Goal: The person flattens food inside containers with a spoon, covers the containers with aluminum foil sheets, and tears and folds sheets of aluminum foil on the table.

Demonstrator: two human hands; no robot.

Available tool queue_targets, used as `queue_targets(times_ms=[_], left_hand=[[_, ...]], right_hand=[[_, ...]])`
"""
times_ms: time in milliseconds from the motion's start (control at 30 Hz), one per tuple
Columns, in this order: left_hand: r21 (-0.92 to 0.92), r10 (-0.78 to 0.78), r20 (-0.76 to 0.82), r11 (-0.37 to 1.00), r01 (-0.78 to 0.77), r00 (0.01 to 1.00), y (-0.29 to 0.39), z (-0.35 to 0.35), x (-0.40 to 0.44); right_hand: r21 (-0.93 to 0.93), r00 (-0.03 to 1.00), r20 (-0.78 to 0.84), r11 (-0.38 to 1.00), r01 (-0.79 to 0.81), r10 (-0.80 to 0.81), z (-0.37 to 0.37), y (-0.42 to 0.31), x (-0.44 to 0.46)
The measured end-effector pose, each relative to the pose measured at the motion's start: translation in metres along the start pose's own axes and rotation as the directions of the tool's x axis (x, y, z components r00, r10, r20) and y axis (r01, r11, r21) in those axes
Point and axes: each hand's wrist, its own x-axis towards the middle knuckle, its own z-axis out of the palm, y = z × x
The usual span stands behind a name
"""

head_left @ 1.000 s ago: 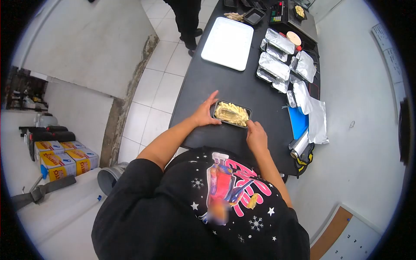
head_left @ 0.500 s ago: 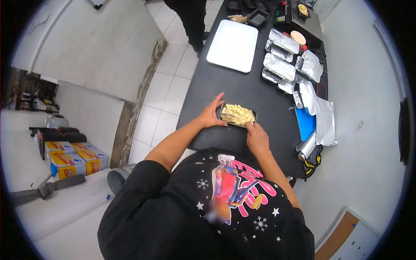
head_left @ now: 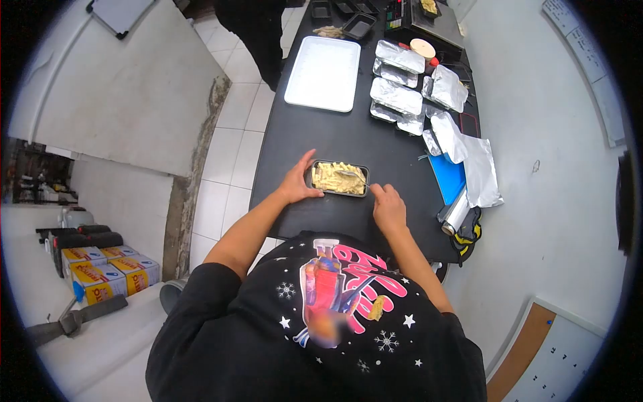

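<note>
- My left hand [head_left: 298,182] is spread, thumb and fingers wide apart around the left end of a small black dish [head_left: 348,195], the thumb at its near corner.
- My right hand [head_left: 388,206] is clamped on the handle of a spoon [head_left: 348,173], just beside the dish's right end.
- The spoon slants in from the right, its bowl on the pale yellow food [head_left: 328,179] that fills the dish.
- The dish sits flat on the black table [head_left: 284,144], near the edge closest to me and between my hands.
- Farther up the table, a white tray [head_left: 323,74] lies well apart from my hands.
- To the right of that tray are foil-covered dishes [head_left: 396,95], some stacked.
- Along the right edge, a loose foil sheet [head_left: 483,177] lies by a blue flat thing [head_left: 445,177], with a foil roll [head_left: 457,213] near them.
- At the far end stands a scale [head_left: 432,33], near a round pale tub [head_left: 422,47].
- Another person [head_left: 258,33] in dark clothes stands beyond the table's left side.
</note>
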Motion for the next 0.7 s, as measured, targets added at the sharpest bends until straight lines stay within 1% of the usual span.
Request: queue_targets(times_ms=[100,167,267,367,467,567,667,700], left_hand=[[0.018,-0.002,-0.032,1.0,0.002,0.999,0.001,0.0,0.0],[0.026,-0.02,-0.026,0.999,0.02,0.999,0.005,-0.002,-0.003],[0.008,-0.004,-0.022,1.0,0.004,1.0,0.0,0.002,0.001],[0.02,-0.007,-0.025,1.0,0.008,1.0,0.004,0.0,0.0],[0.003,0.0,-0.025,1.0,0.001,1.0,0.001,0.001,0.0],[-0.012,-0.001,-0.018,1.0,0.0,1.0,0.0,0.003,0.0],[0.021,-0.036,-0.02,0.999,0.037,0.999,0.006,-0.002,0.0],[0.032,-0.053,-0.019,0.998,0.054,0.998,0.008,0.0,-0.001]], right_hand=[[0.023,1.0,0.006,1.0,-0.005,0.005,0.003,0.005,-0.002],[0.039,1.0,0.003,0.999,-0.004,0.003,-0.005,0.002,-0.001],[-0.011,0.998,-0.002,0.998,-0.057,0.057,0.003,0.007,0.001],[0.015,1.0,0.009,1.0,-0.011,0.011,-0.004,0.003,-0.001],[0.029,0.998,-0.027,0.998,-0.058,0.059,-0.003,0.003,0.004],[0.025,1.0,0.009,1.0,-0.015,0.015,0.013,0.01,0.005],[0.065,0.999,-0.024,0.998,0.023,-0.022,0.007,-0.004,0.011],[0.058,1.0,-0.009,0.998,0.024,-0.024,0.012,-0.005,0.012]])
